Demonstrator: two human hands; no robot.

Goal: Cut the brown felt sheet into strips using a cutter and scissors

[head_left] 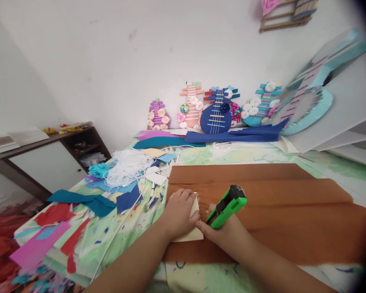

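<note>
Near the left end of a large brown sheet [277, 228], my left hand [180, 211] presses a small cream card [195, 235] down, its fingers lying over the card. My right hand [222, 230] is closed around a green and black tool that looks like a utility knife [228, 206], just right of the card's edge. The knife's black-capped end points up and away to the right. Its working end is hidden by my fingers, so I cannot see a blade. The brown sheet has fold lines across it.
Colourful scraps [82, 200] and a heap of white cord [126, 167] cover the table's left side. Decorated lute shapes [216, 116] lean on the wall behind. A large pale-blue instrument model [314, 106] stands at right. A low cabinet [45, 162] is at left.
</note>
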